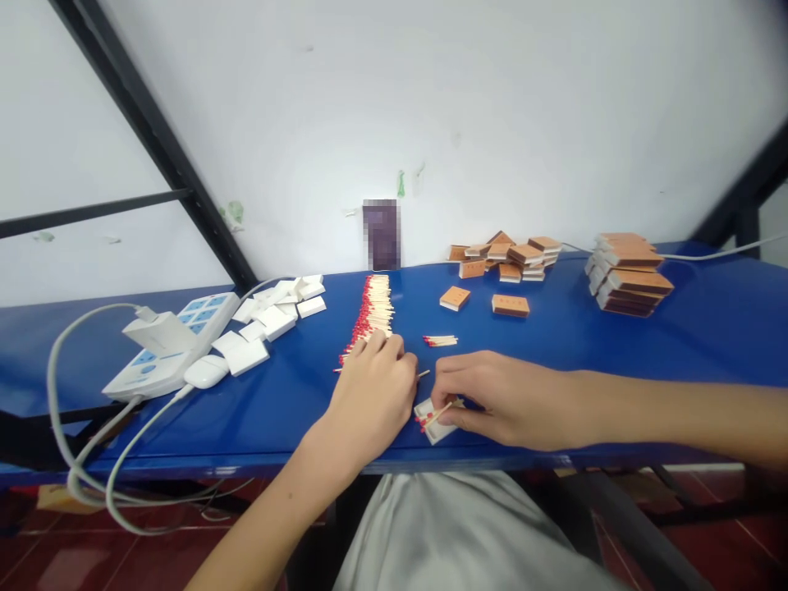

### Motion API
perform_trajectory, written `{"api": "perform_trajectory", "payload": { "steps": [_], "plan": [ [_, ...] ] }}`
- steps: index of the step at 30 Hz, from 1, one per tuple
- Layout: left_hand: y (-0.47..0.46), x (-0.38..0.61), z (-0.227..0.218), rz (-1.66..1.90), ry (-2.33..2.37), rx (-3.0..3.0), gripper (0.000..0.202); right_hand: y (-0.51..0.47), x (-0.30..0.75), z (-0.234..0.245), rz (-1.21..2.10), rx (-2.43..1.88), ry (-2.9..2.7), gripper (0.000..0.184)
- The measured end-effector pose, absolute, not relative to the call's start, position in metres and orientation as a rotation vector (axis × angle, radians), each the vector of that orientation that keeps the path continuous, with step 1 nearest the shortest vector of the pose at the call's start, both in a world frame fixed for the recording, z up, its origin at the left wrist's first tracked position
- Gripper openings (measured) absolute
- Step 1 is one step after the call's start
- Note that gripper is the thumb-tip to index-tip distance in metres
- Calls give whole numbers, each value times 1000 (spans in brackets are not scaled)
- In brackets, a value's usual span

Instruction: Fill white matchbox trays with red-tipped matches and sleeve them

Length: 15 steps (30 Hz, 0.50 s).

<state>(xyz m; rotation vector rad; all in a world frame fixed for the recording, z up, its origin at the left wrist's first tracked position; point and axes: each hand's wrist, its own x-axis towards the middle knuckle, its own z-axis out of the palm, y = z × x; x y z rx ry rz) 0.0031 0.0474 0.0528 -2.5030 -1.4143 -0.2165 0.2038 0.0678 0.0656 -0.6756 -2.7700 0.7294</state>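
Blue table [295, 410], white wall [492, 123] behind. White tray [434, 436], one: my right hand [477, 390] pinching red-tipped matches [429, 420] over it. Match row [377, 304], beyond tray, leftward: my left hand [374, 390] curled there, grip I cannot tell. Matchboxes [510, 305]: beyond tray, rightward.

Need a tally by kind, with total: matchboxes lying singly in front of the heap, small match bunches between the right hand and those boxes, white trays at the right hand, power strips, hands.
Single matchboxes: 2
Small match bunch: 1
White tray: 1
Power strip: 1
Left hand and right hand: 2
Total: 7
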Motion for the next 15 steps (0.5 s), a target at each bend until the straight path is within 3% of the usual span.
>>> {"api": "perform_trajectory", "payload": {
  "steps": [7,15],
  "plan": [
    [51,4,56,-127,-1346,-2501,15,77,208,72,694,-669,-2778,14],
    [23,-16,70,-508,-1441,-2600,17,79,207,73,705,-643,-2823,12]
  ]
}}
